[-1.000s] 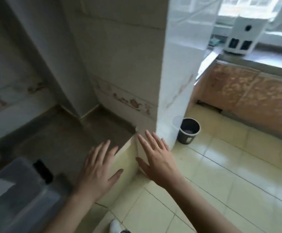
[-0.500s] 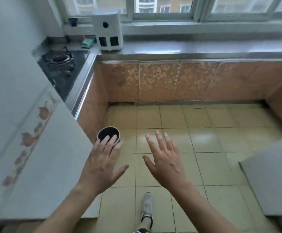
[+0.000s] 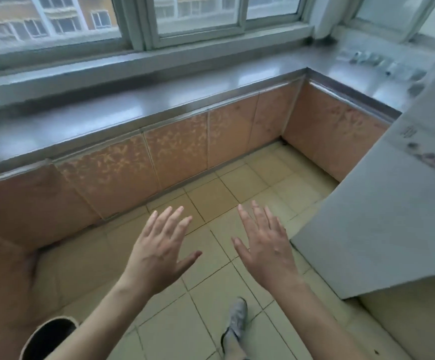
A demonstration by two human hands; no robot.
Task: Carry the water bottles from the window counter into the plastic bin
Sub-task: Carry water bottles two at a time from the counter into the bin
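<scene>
My view has swung right along the bench (image 3: 159,100). My left hand (image 3: 159,253) and right hand (image 3: 265,253) hover released, empty. Far right lie the water bottles (image 3: 375,62) (blurred): probably light, slick plastic; I'd grasp mid-body.

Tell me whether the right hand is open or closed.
Open: the right hand has fingers spread flat above the floor tiles, holding nothing.

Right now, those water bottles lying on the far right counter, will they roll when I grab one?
Probably: the water bottles look clear and seem to lie on their sides, so a nudge may roll them. The steel counter looks smooth, offering little grip.
</scene>
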